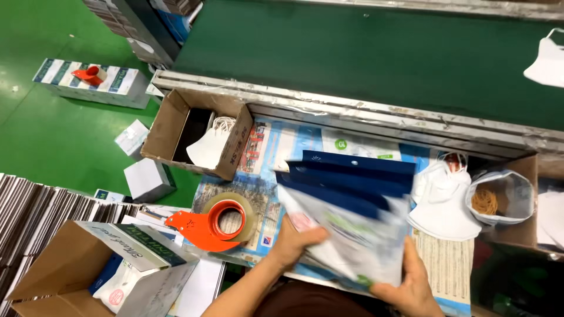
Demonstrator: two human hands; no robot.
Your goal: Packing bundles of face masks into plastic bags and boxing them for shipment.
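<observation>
Both my hands hold a fanned stack of flat pouches (346, 223), dark blue on one side and pale printed on the other, just above the paper-covered table (446, 264). My left hand (294, 240) grips the stack's lower left edge. My right hand (405, 282) grips its lower right corner. A pile of white face masks (443, 202) lies directly right of the pouches.
An orange tape dispenser (217, 223) sits left of my left hand. A cardboard box with white masks (200, 132) stands behind it, and an open carton of packets (94, 267) at lower left. A bag of rubber bands (499, 196) sits at right. A green conveyor belt (352, 53) carries one mask (546, 61).
</observation>
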